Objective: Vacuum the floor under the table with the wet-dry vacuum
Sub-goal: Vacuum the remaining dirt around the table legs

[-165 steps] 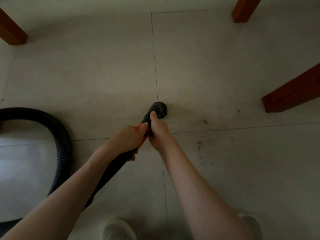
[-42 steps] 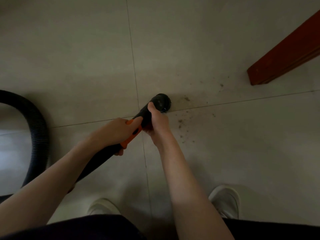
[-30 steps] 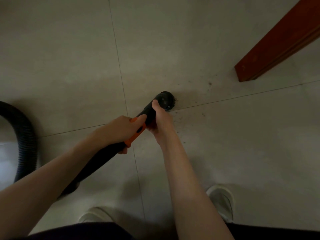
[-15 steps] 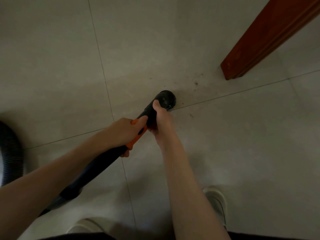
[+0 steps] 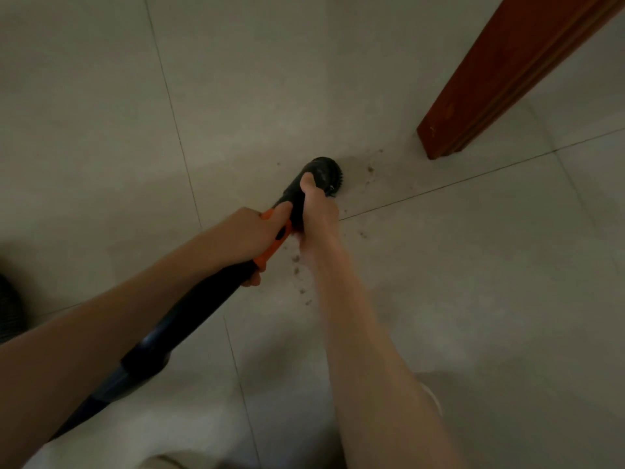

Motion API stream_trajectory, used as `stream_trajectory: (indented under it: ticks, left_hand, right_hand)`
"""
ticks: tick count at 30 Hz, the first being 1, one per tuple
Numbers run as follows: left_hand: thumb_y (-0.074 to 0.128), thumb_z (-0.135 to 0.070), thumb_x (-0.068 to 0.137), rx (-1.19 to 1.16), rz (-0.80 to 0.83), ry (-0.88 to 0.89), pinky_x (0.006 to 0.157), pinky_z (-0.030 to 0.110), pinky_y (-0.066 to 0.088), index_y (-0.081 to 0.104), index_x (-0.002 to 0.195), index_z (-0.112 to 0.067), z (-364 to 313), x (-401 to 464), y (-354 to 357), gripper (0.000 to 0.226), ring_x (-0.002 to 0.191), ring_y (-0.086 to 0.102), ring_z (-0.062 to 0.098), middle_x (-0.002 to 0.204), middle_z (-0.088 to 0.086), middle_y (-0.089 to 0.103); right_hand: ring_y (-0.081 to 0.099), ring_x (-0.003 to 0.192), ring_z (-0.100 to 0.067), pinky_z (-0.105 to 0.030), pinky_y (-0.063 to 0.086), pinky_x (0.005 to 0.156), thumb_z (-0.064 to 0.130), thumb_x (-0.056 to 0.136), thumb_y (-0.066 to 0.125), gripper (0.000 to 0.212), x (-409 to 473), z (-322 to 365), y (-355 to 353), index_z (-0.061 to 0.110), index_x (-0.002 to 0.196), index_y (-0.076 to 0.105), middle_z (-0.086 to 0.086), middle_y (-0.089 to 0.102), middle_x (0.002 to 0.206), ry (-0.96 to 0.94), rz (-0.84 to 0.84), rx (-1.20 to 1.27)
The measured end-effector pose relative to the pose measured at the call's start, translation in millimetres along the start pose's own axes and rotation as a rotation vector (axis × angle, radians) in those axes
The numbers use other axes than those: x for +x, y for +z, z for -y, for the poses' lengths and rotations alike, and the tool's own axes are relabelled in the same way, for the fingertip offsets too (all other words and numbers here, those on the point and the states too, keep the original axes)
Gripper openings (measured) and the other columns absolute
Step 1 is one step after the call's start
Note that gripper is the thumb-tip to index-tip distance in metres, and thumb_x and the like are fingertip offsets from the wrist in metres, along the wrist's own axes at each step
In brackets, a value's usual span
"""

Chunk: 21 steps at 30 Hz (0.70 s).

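At the far left edge of the frame, a dark ribbed hose (image 5: 8, 311) curves out of view. From the lower left, the black vacuum wand (image 5: 189, 313) runs diagonally up toward the centre of the frame, partly hidden under my forearm. My left hand (image 5: 248, 236) is wrapped around the wand at its orange grip (image 5: 270, 250), fingers curled underneath. Just to the right, my right hand (image 5: 318, 211) clasps the black neck of the wand, thumb lying along the top and pointing at the round brush nozzle (image 5: 323, 174), which sits on the pale tiled floor (image 5: 473, 282) a little above centre, beside a grout line. Dark crumbs of dirt (image 5: 297, 265) lie scattered on the tile below my right wrist, and a few more specks (image 5: 370, 169) lie just right of the nozzle. In the upper right, a reddish-brown wooden table leg (image 5: 500, 79) slants down to the floor, near the nozzle but apart from it. A light shoe (image 5: 434, 397) peeks out at the lower right beside my forearm.
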<state>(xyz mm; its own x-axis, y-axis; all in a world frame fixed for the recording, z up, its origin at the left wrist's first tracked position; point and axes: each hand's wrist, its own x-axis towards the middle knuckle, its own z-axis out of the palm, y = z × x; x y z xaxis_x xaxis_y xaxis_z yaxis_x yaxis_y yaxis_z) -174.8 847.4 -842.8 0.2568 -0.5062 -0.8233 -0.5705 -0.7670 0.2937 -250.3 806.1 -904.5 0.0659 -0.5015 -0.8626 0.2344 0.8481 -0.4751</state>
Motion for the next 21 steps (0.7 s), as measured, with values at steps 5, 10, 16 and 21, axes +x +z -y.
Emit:
stream_trajectory:
  ticks: [5, 10, 16, 21]
  left_hand:
    - [0.032, -0.059, 0.094, 0.012, -0.012, 0.018, 0.041, 0.025, 0.049, 0.050, 0.088, -0.003, -16, 6, -6, 0.059, 0.036, 0.055, 0.022, 0.064, 0.017, 0.058]
    - [0.032, -0.060, 0.094, 0.020, -0.007, 0.054, 0.039, 0.024, 0.049, 0.049, 0.080, -0.004, -42, 12, -10, 0.060, 0.034, 0.055, 0.021, 0.062, 0.016, 0.058]
    - [0.032, -0.059, 0.094, 0.044, 0.046, 0.054, 0.040, 0.025, 0.050, 0.048, 0.081, -0.005, -49, 11, 7, 0.057, 0.038, 0.056, 0.023, 0.062, 0.016, 0.057]
    - [0.033, -0.060, 0.093, 0.055, 0.080, 0.024, 0.040, 0.024, 0.049, 0.050, 0.084, -0.005, -45, 7, 13, 0.058, 0.035, 0.055, 0.022, 0.060, 0.016, 0.057]
  right_hand:
    - [0.060, 0.105, -0.030, -0.042, 0.054, 0.089, 0.033, 0.094, 0.056, 0.053, 2, 18, 3, 0.000, 0.134, 0.043, -0.015, 0.058, 0.121, -0.036, -0.004, 0.022]
    - [0.062, 0.101, -0.029, -0.040, 0.055, 0.085, 0.034, 0.094, 0.056, 0.053, 7, 42, -1, 0.001, 0.134, 0.043, -0.014, 0.059, 0.116, -0.068, -0.049, 0.050]
    - [0.061, 0.105, -0.030, -0.042, 0.053, 0.091, 0.035, 0.094, 0.055, 0.054, 9, 39, -20, 0.001, 0.135, 0.044, -0.015, 0.059, 0.121, -0.068, -0.097, 0.071]
    - [0.062, 0.099, -0.027, -0.040, 0.054, 0.088, 0.039, 0.093, 0.055, 0.054, 7, 27, -29, 0.002, 0.132, 0.046, -0.010, 0.060, 0.106, -0.030, -0.109, 0.057]
